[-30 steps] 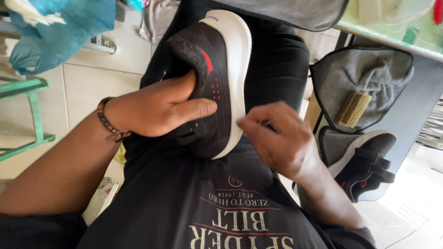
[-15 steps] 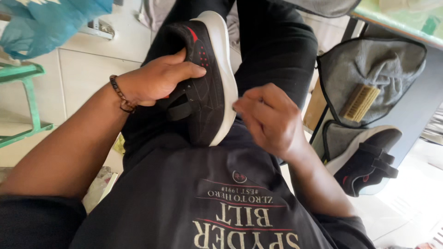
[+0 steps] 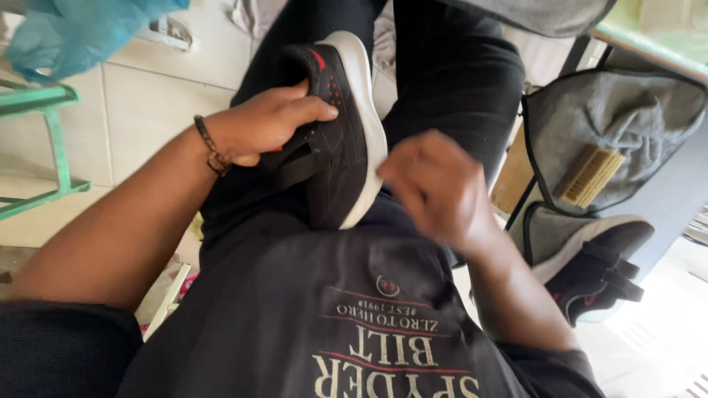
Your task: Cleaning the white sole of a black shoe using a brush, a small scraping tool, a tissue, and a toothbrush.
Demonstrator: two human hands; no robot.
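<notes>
My left hand [image 3: 259,124], with a beaded bracelet on its wrist, grips a black shoe [image 3: 341,140] with a white sole and red marks. The shoe rests on my lap, sole edge turned to the right. My right hand [image 3: 436,188] is blurred, its fingers curled, just right of the shoe's white sole near the heel. Whether it touches the sole or holds anything cannot be told.
The matching black shoe [image 3: 590,269] lies on a grey cloth tray [image 3: 549,228] at the right. Above it a wooden brush [image 3: 588,175] lies in a grey cloth bin [image 3: 627,110]. A green stool frame [image 3: 51,125] and blue plastic [image 3: 70,33] are at the left on the tiled floor.
The view shifted and the shoe now sits a little further right in my lap. My right hand slid down along the sole edge and is blurred; my left hand keeps its grip.
</notes>
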